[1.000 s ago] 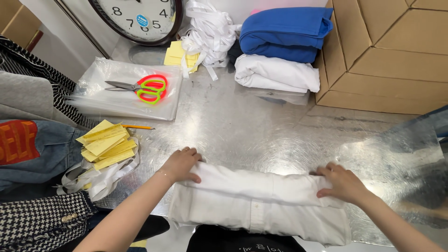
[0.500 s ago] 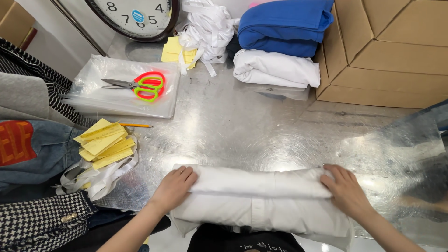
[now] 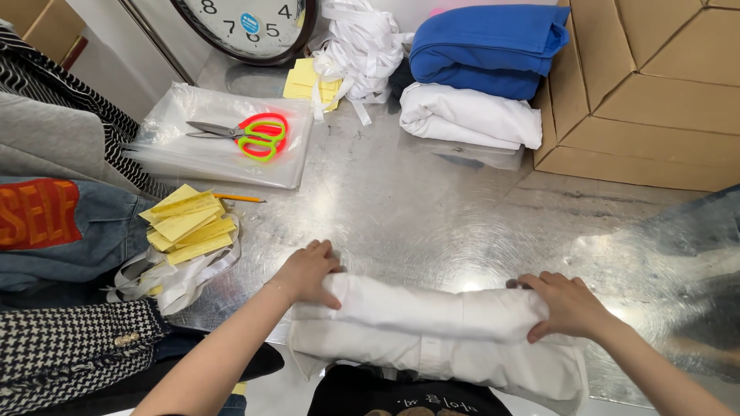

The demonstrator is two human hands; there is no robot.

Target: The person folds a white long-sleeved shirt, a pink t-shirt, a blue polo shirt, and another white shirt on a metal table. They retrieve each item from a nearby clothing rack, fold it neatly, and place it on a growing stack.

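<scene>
We press both hands onto a white shirt that lies rolled and folded along the near edge of the shiny metal desk. Our left hand rests on the left end of the roll, fingers curled over the top fold and gripping the cloth; our right hand does the same at the right end, fingers bent over the fold, thumb tucked under the edge. Neither hand is fully closed — each is cupped around the fabric.

Left of the shirt lies a stack of yellow paper slips on a tangle of white strips, with a pencil just beside it. Farther back sits a clear plastic bag with red-and-green-handled scissors on top. Behind that, a round wall clock leans at the desk's far edge, near more yellow slips and a heap of white ribbon. At the back right, a folded blue garment sits on a folded white garment, touching cardboard boxes. Clothes hang at the left — a denim jacket and a houndstooth piece.
</scene>
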